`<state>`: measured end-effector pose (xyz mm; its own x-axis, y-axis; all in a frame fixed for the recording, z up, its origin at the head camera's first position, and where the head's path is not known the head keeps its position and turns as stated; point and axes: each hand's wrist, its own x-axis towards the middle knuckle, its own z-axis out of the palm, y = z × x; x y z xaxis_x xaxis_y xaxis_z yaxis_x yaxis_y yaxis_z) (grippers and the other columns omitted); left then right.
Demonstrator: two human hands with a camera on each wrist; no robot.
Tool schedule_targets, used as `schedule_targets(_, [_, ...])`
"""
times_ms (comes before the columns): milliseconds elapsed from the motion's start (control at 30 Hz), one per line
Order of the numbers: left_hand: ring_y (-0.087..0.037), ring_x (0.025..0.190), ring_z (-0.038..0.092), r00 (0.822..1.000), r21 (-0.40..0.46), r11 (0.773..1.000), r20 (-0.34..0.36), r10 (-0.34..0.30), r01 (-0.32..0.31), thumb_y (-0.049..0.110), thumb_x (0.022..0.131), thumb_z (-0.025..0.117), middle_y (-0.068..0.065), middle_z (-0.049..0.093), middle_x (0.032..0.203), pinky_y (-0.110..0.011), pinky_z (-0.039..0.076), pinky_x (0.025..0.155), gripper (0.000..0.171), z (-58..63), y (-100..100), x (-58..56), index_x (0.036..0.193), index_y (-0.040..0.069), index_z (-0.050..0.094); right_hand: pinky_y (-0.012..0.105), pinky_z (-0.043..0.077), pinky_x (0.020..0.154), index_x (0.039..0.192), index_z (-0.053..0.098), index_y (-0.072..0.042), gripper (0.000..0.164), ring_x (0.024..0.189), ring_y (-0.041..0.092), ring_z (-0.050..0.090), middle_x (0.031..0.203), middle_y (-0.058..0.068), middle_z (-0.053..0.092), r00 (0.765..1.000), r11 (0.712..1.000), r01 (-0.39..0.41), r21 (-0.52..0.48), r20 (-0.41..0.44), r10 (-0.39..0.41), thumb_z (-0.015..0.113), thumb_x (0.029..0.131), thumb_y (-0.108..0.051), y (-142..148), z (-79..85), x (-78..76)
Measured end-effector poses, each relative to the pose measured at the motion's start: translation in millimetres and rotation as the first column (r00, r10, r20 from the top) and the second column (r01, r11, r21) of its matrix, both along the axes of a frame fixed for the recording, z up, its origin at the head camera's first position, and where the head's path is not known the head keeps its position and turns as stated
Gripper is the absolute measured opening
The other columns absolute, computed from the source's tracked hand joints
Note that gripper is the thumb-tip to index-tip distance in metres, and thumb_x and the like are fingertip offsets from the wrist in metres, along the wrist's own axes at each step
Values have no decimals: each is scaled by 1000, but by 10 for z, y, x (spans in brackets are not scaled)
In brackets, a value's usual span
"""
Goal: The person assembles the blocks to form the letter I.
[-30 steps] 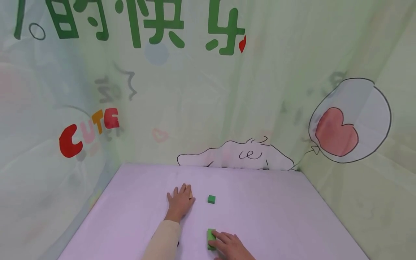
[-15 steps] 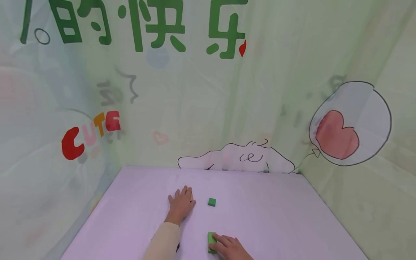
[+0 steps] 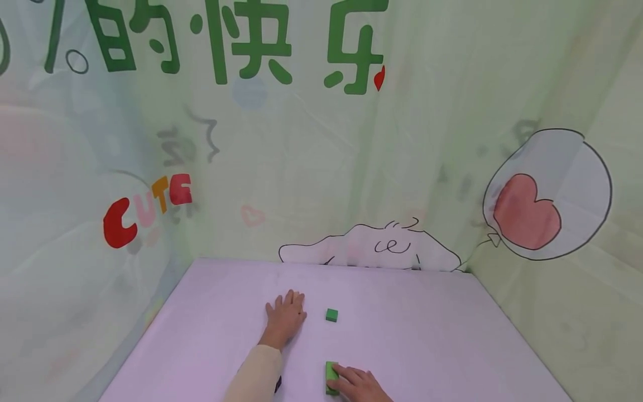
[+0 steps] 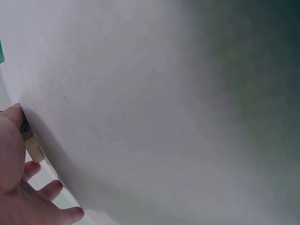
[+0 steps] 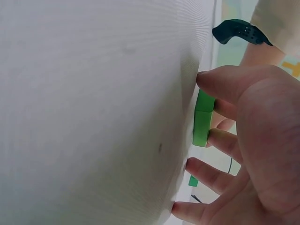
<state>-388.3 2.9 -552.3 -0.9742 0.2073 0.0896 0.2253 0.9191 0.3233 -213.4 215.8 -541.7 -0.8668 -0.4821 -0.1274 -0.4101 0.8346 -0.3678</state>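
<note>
In the head view my left hand (image 3: 284,321) reaches to the far part of the table, fingers spread over a pale wooden block, mostly hidden there. From the left wrist, that wooden block (image 4: 35,149) shows between thumb and index finger, with a dark patch near the thumb. Nearer the front, my right hand (image 3: 360,385) holds a light green block (image 3: 331,378) by its right side. The right wrist view shows this green block (image 5: 202,124) between thumb and fingers, with a seam across it. A small green cube (image 3: 331,315) lies between the hands, farther back, untouched.
The lilac tabletop (image 3: 412,324) ends at a printed curtain (image 3: 321,167) at the back and sides. A dark band (image 5: 241,30) circles the left wrist beside a cream sleeve (image 3: 255,374).
The left hand's fingers have shifted right over the wooden block, so less of it shows. The right hand stays at the green block. The head view has tilted slightly.
</note>
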Motion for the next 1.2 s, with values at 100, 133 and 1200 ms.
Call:
schedule_targets(100, [-47,146,39,1000,-14,1000,-4,1,-1,36,105,58,-16,40,162,-74,27,115,51,-7,-3,2,152,17,51,56,49,105,137,63,-36,62,134,31,55,155,1,53,1000,1000,-7,2,-5,7,55,91,-77,1,-11,0])
schedule_targets(133, [-47,145,40,1000,-15,1000,-6,1,-1,36,105,59,-16,41,162,-73,27,115,51,-13,-5,2,151,17,52,55,48,105,137,63,-36,62,134,31,55,155,1,53,1000,1000,-7,2,-2,7,55,91,-77,1,-18,-1])
schedule_targets(1200, [-44,145,42,989,-39,994,-101,-110,107,36,103,61,-14,47,158,-73,29,115,47,90,-12,77,147,19,57,68,43,106,137,64,-37,64,136,37,53,157,1,51,998,999,29,-26,54,-27,62,87,-76,-26,31,-27])
